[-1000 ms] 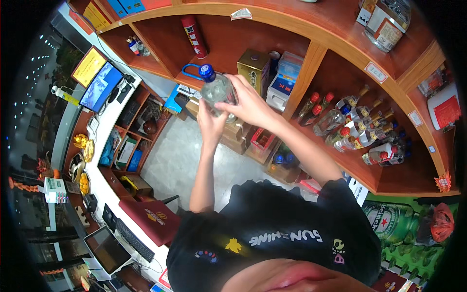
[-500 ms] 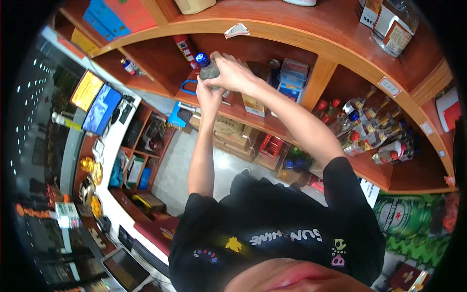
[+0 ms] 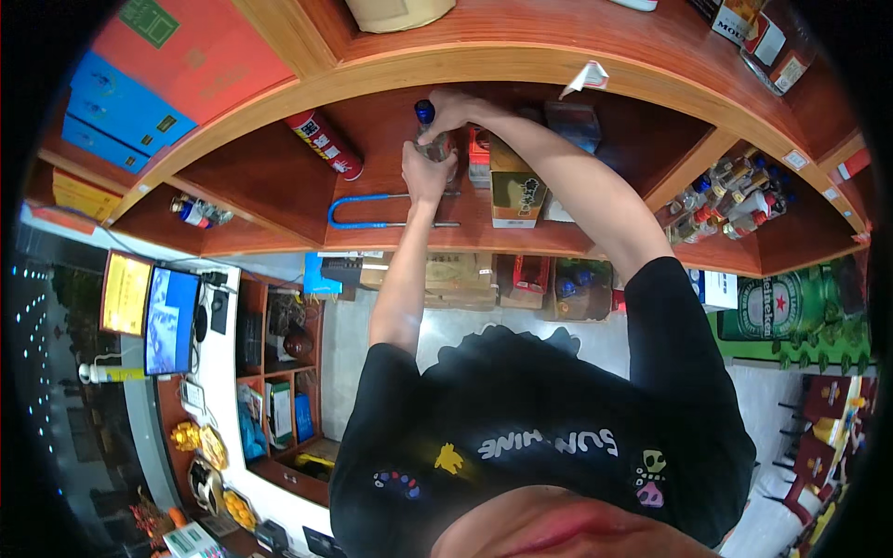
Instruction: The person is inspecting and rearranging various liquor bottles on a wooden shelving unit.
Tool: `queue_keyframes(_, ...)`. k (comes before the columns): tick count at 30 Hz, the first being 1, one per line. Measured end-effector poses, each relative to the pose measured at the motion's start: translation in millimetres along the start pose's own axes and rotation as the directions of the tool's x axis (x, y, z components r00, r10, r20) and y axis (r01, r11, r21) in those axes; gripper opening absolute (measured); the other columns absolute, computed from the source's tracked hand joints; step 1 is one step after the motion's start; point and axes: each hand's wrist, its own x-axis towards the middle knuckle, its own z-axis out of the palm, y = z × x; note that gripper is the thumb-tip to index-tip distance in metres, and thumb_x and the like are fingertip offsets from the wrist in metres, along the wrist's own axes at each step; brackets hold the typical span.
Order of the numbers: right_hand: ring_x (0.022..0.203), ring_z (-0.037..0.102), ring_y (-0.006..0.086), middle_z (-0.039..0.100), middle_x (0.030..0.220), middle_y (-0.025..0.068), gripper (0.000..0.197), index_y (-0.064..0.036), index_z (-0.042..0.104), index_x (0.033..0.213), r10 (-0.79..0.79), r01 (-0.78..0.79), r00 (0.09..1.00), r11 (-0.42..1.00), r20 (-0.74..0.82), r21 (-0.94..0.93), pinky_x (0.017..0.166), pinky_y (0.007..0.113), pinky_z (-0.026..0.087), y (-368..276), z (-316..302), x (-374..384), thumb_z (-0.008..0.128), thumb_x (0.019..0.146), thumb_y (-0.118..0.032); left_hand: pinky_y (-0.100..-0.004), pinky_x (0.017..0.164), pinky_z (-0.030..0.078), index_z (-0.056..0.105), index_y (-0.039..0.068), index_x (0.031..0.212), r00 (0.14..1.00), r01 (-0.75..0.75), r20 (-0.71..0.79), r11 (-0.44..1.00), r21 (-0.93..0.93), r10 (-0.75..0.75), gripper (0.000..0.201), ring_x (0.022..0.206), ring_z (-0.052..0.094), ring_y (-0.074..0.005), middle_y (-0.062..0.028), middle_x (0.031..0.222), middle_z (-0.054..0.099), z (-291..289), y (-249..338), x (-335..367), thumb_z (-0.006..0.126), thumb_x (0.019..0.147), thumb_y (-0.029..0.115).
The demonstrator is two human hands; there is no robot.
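A clear bottle with a blue cap (image 3: 425,111) is inside the shelf compartment, held by both my hands. Around its lower body my left hand (image 3: 427,175) is closed. My right hand (image 3: 451,112) grips it higher up, just below the cap, with its thumb across the glass; its other fingers are partly hidden. Right beside the bottle stand a small red-and-white box (image 3: 479,153) and a gold-and-black carton (image 3: 517,191). A blue U-shaped lock (image 3: 358,212) lies on the shelf left of my left wrist.
A red cylindrical can (image 3: 324,146) lies at the compartment's left. Wooden dividers (image 3: 693,167) bound the compartment, and a curved shelf edge (image 3: 521,58) runs above my hands. Several small bottles (image 3: 730,200) crowd the right compartment. Cardboard cartons (image 3: 456,281) stand below, on the floor.
My view has turned and come closer to the shelf. Both hands, still on the bottle, have moved farther into the compartment, next to the cartons.
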Motion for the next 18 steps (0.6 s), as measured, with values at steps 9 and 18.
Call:
queue_keyframes(9, 0.072, 0.065, 0.0301, 0.069, 0.078, 0.017, 0.038, 0.0022, 0.069, 0.083, -0.066, 0.06, 0.996, 0.995, -0.066, -0.086, 0.066, 0.041, 0.05, 19.0, 26.0, 27.4, 0.082, 0.063, -0.028, -0.0513, 0.075, 0.048, 0.044, -0.004, 0.092, 0.996, 0.084, -0.029, 0.996, 0.011, -0.084, 0.056, 0.091, 0.059, -0.0482, -0.0265, 0.093, 0.056, 17.1, -11.7, -4.1, 0.086, 0.069, 0.025)
queue_keyframes(18, 0.094, 0.068, 0.0318, 0.07, 0.096, 0.0207, 0.049, 0.0016, 0.072, 0.093, 0.075, -0.078, 0.995, 0.996, -0.065, -0.047, 0.081, 0.04, 0.053, 8.0, 17.8, 25.5, 0.087, 0.06, -0.032, -0.053, 0.075, 0.047, 0.042, -0.004, 0.095, 0.989, 0.095, -0.115, 0.995, 0.03, -0.091, 0.058, 0.089, 0.058, -0.05, -0.0264, 0.088, 0.055, 34.7, -24.7, -6.8, 0.085, 0.07, 0.028)
